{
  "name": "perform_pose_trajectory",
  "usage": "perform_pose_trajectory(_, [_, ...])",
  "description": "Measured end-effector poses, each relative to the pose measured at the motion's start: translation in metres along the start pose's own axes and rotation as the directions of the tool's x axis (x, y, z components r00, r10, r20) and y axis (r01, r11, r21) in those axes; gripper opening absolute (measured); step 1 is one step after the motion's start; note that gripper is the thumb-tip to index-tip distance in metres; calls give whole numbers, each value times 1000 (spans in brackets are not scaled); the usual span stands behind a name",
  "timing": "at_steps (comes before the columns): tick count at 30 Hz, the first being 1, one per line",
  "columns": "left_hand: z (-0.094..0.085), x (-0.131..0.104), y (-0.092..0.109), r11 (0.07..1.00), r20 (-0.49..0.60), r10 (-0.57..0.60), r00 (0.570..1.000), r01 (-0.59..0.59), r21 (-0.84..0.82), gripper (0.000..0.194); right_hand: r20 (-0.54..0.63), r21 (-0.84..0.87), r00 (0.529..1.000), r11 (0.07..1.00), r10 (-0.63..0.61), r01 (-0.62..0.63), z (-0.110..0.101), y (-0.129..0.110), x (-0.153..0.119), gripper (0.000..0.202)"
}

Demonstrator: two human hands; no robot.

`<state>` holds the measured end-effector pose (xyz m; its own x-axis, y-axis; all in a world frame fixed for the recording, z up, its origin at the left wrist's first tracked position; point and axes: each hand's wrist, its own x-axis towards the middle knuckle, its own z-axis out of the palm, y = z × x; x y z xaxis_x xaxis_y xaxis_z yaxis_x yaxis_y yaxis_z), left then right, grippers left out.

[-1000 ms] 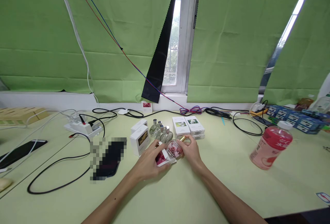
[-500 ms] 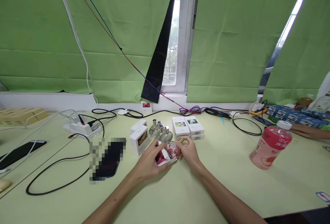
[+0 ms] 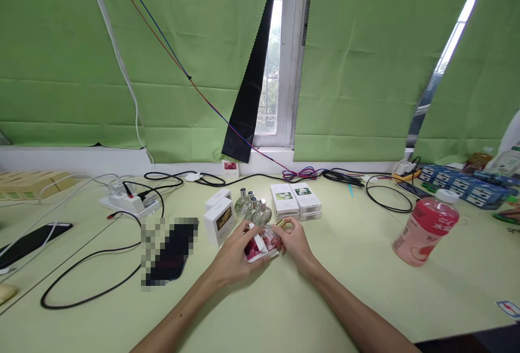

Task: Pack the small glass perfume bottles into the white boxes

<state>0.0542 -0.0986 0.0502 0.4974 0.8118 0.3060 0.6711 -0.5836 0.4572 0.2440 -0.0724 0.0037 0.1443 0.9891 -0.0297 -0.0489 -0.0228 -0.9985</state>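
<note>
A small white box (image 3: 252,251) with a pink flower print lies tilted in my left hand (image 3: 231,258), its flap raised at one end. My right hand (image 3: 298,242) pinches a clear perfume bottle (image 3: 271,238) near its gold cap. The bottle is at the open end of the box, its base partly inside; how deep is hidden. Just beyond my hands stand several perfume bottles (image 3: 254,213) with silver caps. White boxes (image 3: 219,222) stand to their left, and more flower-print boxes (image 3: 285,199) lie stacked to their right.
A pink drink bottle (image 3: 424,231) stands on the right. Left are a dark phone (image 3: 174,250), a black cable (image 3: 91,305) and a power strip (image 3: 132,201). Blue packs (image 3: 467,185) lie at far right; another small box (image 3: 230,168) stands by the wall.
My right hand has moved slightly left, bringing the perfume bottle further into the box. At the far right, another person's hand has left the blue packs and a green-handled item shows there.
</note>
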Motion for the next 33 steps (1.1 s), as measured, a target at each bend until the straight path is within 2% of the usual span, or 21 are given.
perform_pose_trajectory(16, [3, 2, -2, 1000, -40, 7, 999, -6, 14, 44, 50, -94, 994, 991, -92, 97, 0, 1, 0, 37])
perform_pose_trajectory(24, [2, 2, 1, 999, -30, -28, 999, 29, 17, 41, 75, -98, 989, 986, -126, 133, 1, -5, -2, 35])
perform_pose_trajectory(33, [4, 1, -4, 1000, -55, 1, 999, 0, 18, 45, 102, -88, 980, 980, -168, 177, 4, -4, -2, 33])
